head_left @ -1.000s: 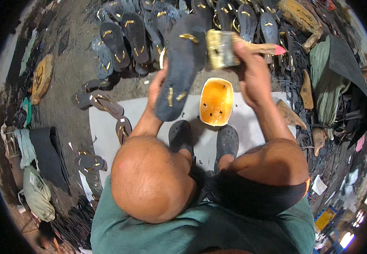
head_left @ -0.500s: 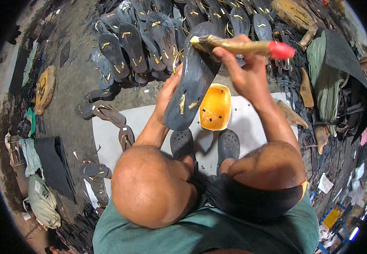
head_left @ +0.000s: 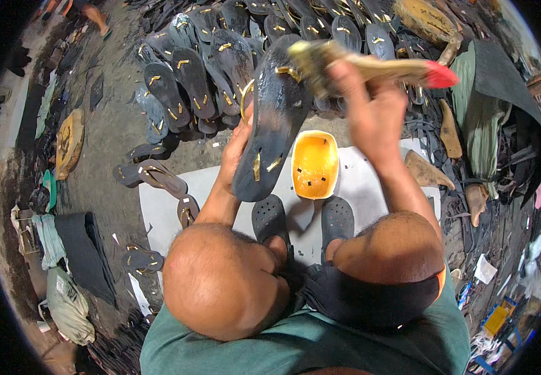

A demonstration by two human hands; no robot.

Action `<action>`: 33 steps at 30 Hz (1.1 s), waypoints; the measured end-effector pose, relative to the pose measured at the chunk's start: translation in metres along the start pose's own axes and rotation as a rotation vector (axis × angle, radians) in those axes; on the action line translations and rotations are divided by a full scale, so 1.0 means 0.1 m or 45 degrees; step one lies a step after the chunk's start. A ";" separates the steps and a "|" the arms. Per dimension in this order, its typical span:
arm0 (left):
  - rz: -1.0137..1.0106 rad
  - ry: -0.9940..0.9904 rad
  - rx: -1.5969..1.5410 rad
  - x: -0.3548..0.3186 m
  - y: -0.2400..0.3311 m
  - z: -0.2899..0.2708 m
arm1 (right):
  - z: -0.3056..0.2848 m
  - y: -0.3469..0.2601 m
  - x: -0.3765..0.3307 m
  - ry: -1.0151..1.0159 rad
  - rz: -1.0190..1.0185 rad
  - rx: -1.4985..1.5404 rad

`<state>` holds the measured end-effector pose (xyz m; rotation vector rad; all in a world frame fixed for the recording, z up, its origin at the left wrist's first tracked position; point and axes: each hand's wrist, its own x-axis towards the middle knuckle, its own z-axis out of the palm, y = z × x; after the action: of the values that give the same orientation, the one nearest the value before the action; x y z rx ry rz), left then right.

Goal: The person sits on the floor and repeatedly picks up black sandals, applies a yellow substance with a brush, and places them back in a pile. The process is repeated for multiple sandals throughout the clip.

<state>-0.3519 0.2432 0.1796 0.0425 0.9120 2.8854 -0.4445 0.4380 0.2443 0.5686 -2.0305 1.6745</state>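
My left hand (head_left: 238, 147) grips a black flip-flop (head_left: 267, 128) by its left edge, underside up and toe end away from me. Gold strap ends lie across that underside, and its upper part shines wet. A gold strap loop shows beside my fingers. In my right hand (head_left: 373, 112) is a brush (head_left: 395, 70) with a wooden handle and a red end. Its bristles, smeared by motion, are over the toe end's right side; whether they touch cannot be made out. Between my feet and the flip-flop stands a yellow tub (head_left: 316, 140) with wet yellow contents and small black bits.
Rows of black flip-flops (head_left: 192, 81) lie beyond my hands, undersides up. Under the tub spreads a white sheet (head_left: 364, 181). Several more flip-flops (head_left: 161, 176) rest at the left. Wooden pieces (head_left: 430, 170) lie at the right. Another person's leg (head_left: 95, 15) shows at the upper left.
The brush and my right hand have shifted right. The flip-flop has tipped slightly, its heel end moving left and nearer. A person's leg has come into view at the upper left.
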 end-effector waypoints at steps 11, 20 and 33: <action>-0.050 -0.483 -0.447 0.14 0.07 -0.17 | 0.05 -0.02 -0.38 -0.307 0.019 0.305; 0.026 -0.344 -0.366 0.03 0.19 0.00 | -0.31 -0.19 0.60 -0.247 -0.515 0.109; 0.246 -0.252 -0.388 0.24 0.41 0.05 | 0.07 -0.11 -0.18 -0.604 -0.684 0.300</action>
<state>-0.3793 0.2156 0.2070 0.4017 0.4518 3.0895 -0.4241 0.4301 0.2418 1.5617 -1.7350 1.5392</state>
